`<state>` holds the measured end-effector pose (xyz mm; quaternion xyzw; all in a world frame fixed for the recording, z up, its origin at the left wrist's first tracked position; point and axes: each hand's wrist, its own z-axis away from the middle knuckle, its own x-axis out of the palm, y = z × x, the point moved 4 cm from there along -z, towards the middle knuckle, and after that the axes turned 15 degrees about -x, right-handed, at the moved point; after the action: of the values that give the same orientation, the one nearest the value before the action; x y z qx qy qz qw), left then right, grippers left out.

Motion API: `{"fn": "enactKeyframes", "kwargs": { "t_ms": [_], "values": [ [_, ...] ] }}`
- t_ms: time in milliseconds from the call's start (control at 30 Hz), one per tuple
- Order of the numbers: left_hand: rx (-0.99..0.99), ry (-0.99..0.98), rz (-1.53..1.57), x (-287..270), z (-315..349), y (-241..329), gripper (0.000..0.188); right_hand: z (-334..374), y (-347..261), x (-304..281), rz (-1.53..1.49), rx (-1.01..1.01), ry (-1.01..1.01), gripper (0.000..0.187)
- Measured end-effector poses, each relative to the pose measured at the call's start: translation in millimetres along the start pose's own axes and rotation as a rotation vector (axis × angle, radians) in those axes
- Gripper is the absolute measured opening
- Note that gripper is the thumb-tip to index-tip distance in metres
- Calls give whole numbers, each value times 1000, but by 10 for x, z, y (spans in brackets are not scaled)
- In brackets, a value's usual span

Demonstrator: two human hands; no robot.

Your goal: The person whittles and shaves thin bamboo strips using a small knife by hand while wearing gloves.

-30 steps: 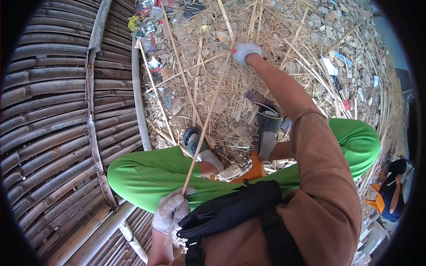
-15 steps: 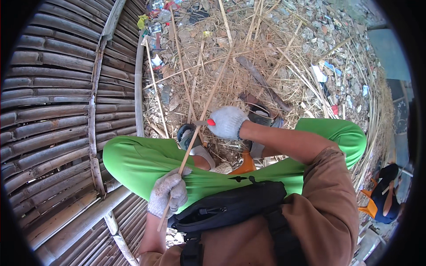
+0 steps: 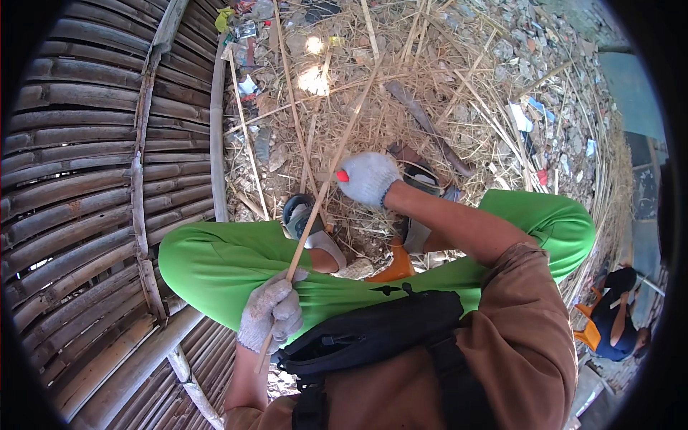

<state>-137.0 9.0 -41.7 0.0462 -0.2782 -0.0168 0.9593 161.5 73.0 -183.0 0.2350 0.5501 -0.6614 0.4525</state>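
Note:
A long, thin bamboo strip [image 3: 313, 215] slants from beside my waist out over the littered ground. My gloved left hand [image 3: 272, 309] is closed around its near end, above my left thigh. Farther out along the strip, my gloved right hand [image 3: 370, 179] is closed on a knife [image 3: 342, 175]. Only the knife's red part shows clearly; its blade can hardly be made out beside the strip. Green trousers cover my spread knees, and a black waist bag [image 3: 373, 330] lies across my lap.
A bamboo slat wall [image 3: 79, 154] stands close on my left. Straw, loose strips and litter cover the ground ahead, where a long dark blade-like tool [image 3: 430, 129] lies. An orange stool part [image 3: 394, 264] shows between my legs. Another person [image 3: 620, 322] sits at the far right.
My right hand has shifted slightly away from me along the strip, and the knife's blade shows less. My left hand keeps its hold. Bright patches of light now show on the ground.

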Motion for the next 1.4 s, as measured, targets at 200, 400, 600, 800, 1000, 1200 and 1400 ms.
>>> {"fn": "enactKeyframes", "kwargs": {
  "t_ms": [200,400,600,800,1000,1200,1400],
  "values": [
    [1,-62,-8,8,1,45,39,-195,152,-89,-30,27,43,39],
    [-14,-4,-65,-83,91,-25,43,-456,1754,-85,8,312,66,44],
    [-6,3,3,-61,103,-9,44,-558,1799,-97,2,355,126,48],
    [-11,-28,0,-4,80,45,44,-162,1233,179,-378,477,276,49],
    [-1,-47,-69,27,41,45,43,-107,474,41,-217,136,243,43],
    [-6,-31,-88,52,54,26,42,72,-106,-73,-92,13,172,36],
    [-10,-11,-113,14,69,12,43,113,-225,12,-46,-56,63,36]
  ]
}}
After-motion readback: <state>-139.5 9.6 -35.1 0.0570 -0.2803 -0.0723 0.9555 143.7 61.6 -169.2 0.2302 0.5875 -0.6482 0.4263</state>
